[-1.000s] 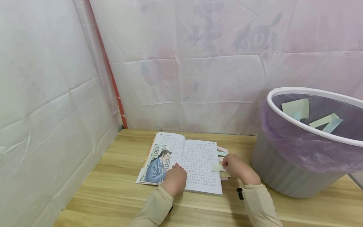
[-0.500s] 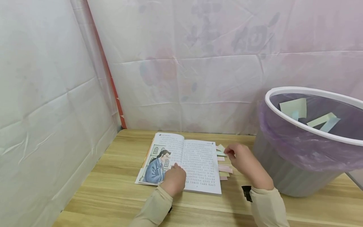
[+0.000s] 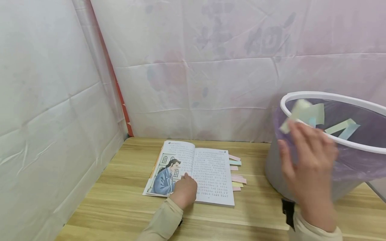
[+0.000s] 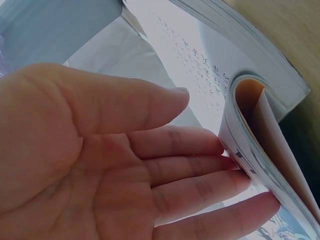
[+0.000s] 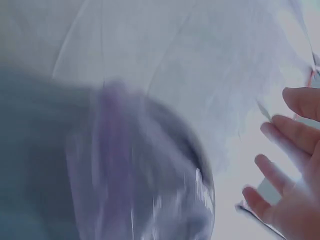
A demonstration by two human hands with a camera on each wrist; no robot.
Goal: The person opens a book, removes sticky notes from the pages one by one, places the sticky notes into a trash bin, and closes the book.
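Observation:
An open book [image 3: 211, 177] lies on the table, a drawn figure on its left page. My left hand [image 3: 184, 190] rests on it near the spine; in the left wrist view its fingers [image 4: 200, 192] are extended against the curved pages, the thumb apart. My right hand [image 3: 313, 164] is raised in front of the bin [image 3: 278, 174], fingers spread. A blurred pale yellow-green sticky note [image 3: 297, 112] is at its fingertips, over the bin's rim. In the right wrist view the thumb [image 5: 302, 102] stands away from the fingers, and a thin note edge [image 5: 264, 111] shows at one fingertip.
Several pink, blue and yellow sticky tabs [image 3: 238, 179] stick out from the book's right edge. The grey bin has a purple liner [image 3: 356, 164] and a white rim, with paper strips [image 3: 342, 127] inside. White sheeting [image 3: 187, 90] hangs behind the wooden table [image 3: 114, 207].
My right hand has taken the yellow-green sticky note off the book's right page and swung right and up to the bin, its fingers spreading. The left hand has stayed on the book.

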